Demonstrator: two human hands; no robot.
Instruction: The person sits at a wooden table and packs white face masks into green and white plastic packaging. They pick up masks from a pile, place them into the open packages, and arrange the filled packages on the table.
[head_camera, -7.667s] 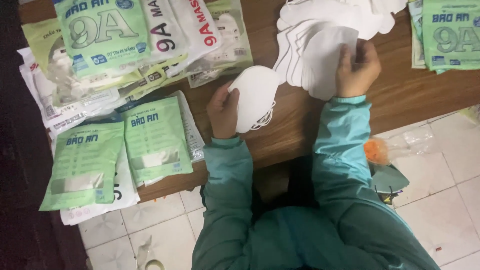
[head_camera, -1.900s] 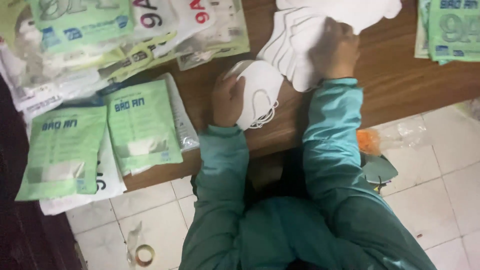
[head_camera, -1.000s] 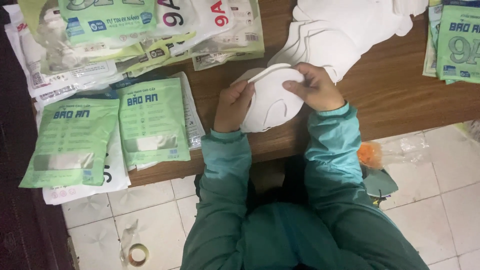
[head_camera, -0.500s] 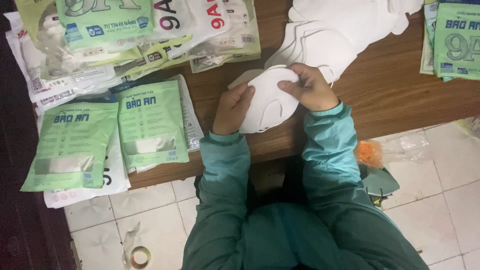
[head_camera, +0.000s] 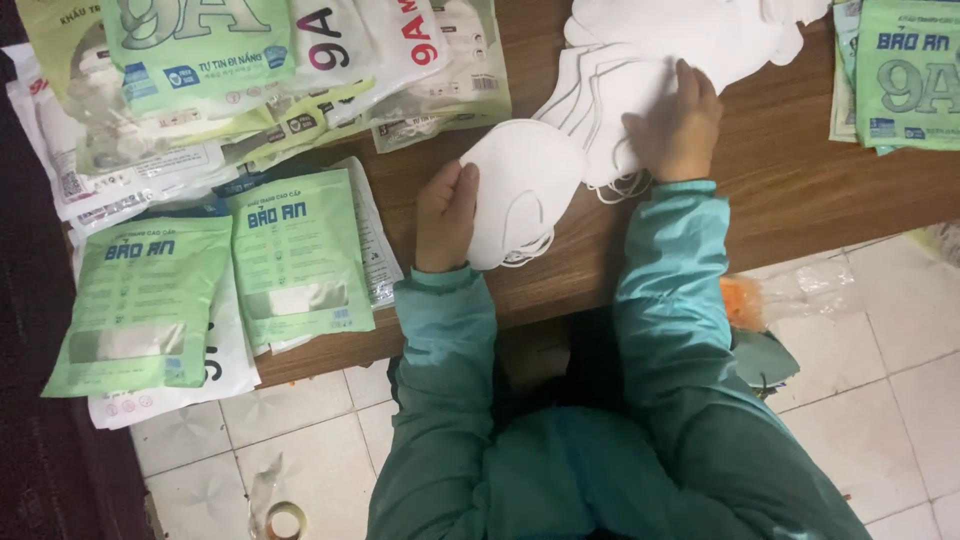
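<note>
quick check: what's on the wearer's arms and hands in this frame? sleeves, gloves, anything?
Both arms wear long teal sleeves of a smooth jacket fabric, creased, with gathered elastic cuffs at the wrists. The left hand and right hand are bare: no gloves. No rings, watch or markings can be made out.

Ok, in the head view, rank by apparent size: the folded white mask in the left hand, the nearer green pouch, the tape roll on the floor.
1. Green pouch
2. White mask, held by the left hand; somewhat smaller
3. Tape roll, smallest, though the floor lies farther off
</note>
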